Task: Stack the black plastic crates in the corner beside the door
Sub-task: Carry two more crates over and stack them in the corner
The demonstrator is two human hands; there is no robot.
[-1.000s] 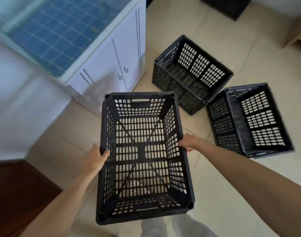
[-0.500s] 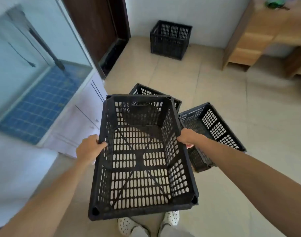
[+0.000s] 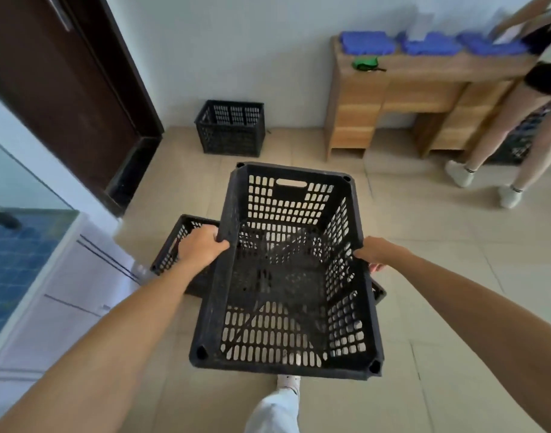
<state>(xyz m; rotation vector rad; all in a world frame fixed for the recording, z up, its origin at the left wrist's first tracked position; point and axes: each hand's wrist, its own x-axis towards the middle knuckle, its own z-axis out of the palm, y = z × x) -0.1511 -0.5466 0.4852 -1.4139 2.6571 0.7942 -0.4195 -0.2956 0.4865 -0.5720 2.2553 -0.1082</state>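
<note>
Person carries a crate [image 3: 286, 276] w/ both hands, held level, open side up, above the floor [image 3: 424, 276]. Left hand [image 3: 202, 245] wraps the left rim about mid-length, fingers curled over the top edge, thumb outside; grip is pressed tight on the rim. Right hand [image 3: 374, 253] does the same on the right rim, fingers hooked inside, so both are closed on the crate. Holding opposite long sides at the middle prob. keeps the load balanced and stops it tipping fwd.

Target looks like the corner crate [image 3: 232, 128], standing upright on the floor at the far wall, just right of the door [image 3: 64, 89]. It's well apart from the carried one, straight ahead. Its open top faces up, so a second one can prob. sit on its rim if lined up square.

Two more crates lie on the floor under the carried one: left one [image 3: 174, 248] shows near the left hand, the other mostly hidden, only a corner [image 3: 378, 292] visible at right.

Far right, a wooden bench [image 3: 408, 89] w/ blue items; a second person [image 3: 518, 120] stands by it, clear of the path.

Step in hand: transport to corner. Stacking not yet done.
</note>
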